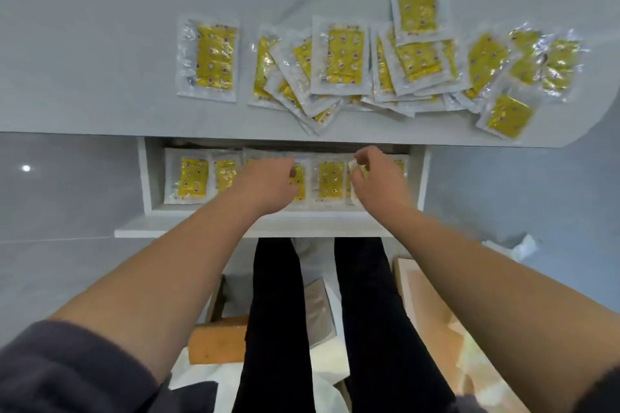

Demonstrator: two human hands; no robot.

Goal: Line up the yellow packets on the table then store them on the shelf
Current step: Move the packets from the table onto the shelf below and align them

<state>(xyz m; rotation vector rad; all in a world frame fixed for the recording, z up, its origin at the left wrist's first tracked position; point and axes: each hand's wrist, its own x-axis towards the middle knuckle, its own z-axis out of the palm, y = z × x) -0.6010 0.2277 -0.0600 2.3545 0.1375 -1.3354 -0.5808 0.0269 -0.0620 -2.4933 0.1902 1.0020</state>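
Dark sleeves (50, 369) frame arms reaching into the shelf (149, 178), where the right hand (375, 178) pinches a packet (351, 199) lying twelve-to-six, the left hand (271, 184) has a curled grip I cannot read, and loose yellow packets (339, 60) sit on the bench (100, 43) at twelve o'clock.

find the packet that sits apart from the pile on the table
Head view: the lone packet lies flat on the table, left of the pile, above the left end of the shelf.

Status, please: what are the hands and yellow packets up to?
Left hand in shelf, grip unclear; right hand pinching a packet. Row stored. Messy pile on table. Nothing blocking.
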